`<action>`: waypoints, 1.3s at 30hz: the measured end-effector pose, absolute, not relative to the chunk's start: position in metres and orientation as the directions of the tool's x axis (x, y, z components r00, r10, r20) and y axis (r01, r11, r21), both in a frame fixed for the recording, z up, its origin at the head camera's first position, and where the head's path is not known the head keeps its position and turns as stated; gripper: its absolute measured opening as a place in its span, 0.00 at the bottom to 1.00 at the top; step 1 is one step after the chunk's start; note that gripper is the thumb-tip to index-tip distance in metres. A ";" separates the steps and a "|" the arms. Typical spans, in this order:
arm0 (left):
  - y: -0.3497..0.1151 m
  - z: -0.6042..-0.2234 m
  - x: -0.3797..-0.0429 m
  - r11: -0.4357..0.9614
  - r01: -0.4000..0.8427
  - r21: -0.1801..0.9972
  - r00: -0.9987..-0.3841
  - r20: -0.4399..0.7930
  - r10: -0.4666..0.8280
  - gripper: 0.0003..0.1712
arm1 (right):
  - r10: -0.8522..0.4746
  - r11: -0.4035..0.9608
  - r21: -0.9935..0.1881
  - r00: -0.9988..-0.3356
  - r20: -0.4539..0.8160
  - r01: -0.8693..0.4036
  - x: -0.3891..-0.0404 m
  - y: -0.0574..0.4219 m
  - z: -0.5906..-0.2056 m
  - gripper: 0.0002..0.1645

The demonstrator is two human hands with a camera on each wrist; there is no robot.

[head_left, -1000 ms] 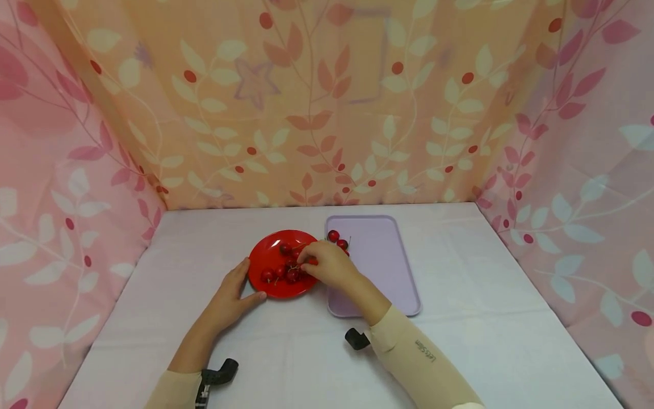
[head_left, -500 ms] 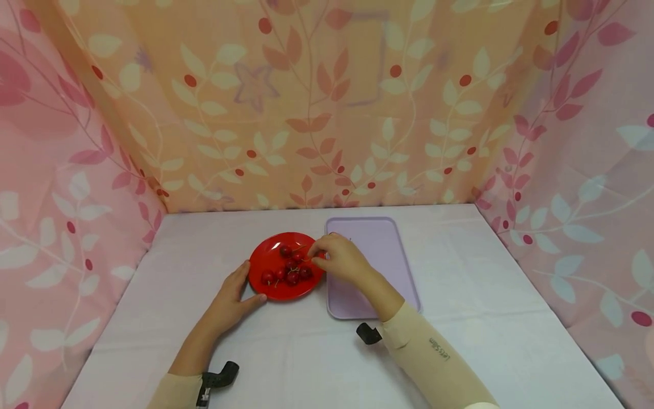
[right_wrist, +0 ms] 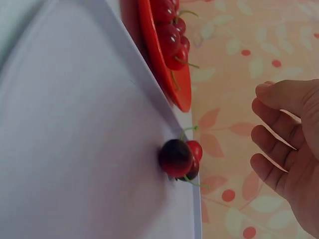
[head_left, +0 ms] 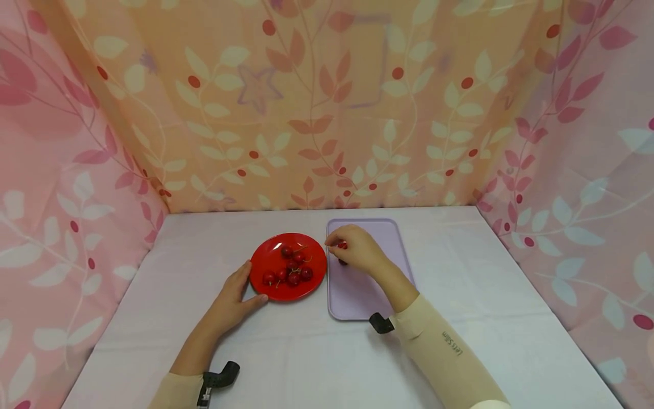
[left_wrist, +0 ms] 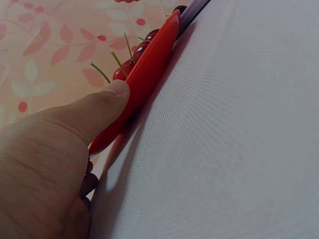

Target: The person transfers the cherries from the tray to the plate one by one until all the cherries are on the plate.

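A red plate (head_left: 263,258) bears several red cherries (head_left: 293,279) with green stems. My left hand (head_left: 229,301) holds the plate's near left edge, thumb on the rim, as the left wrist view also shows. To the plate's right lies a lilac tray (head_left: 357,295). Over its left side hovers my right hand (head_left: 360,250); in the right wrist view its fingers (right_wrist: 269,142) are loosely bent, thumb close to the index finger, with no cherry seen between them. A small group of cherries (right_wrist: 176,158) sits on the tray, partly hidden by that hand in the head view.
A white cloth (head_left: 286,352) covers the table. Floral curtains (head_left: 327,102) stand at the back and both sides. Each wrist carries a black camera mount (head_left: 381,322). The plate's right rim is close beside the tray's left edge.
My right hand has moved right from among the cherries on the plate to over the tray. The cherries it covered on the plate now show. My left hand stays at the plate.
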State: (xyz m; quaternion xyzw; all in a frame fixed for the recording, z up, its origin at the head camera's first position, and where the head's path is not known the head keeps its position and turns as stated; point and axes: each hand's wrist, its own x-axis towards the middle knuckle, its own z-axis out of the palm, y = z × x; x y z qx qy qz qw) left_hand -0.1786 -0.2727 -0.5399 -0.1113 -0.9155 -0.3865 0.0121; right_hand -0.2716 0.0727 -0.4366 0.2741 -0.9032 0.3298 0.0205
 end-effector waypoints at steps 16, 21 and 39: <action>-0.272 -0.539 -0.176 0.670 0.231 0.705 -0.971 0.127 0.200 0.60 | -0.373 0.681 -0.603 -0.905 0.203 -0.416 -0.309 0.116 -0.445 0.09; -0.272 -0.539 -0.176 0.667 0.229 0.709 -0.972 0.128 0.197 0.61 | -0.376 0.686 -0.611 -0.911 0.168 -0.396 -0.317 0.122 -0.457 0.12; -0.271 -0.538 -0.176 0.672 0.211 0.710 -0.976 0.112 0.187 0.60 | -0.386 0.724 -0.583 -0.917 0.102 -0.369 -0.322 0.120 -0.484 0.13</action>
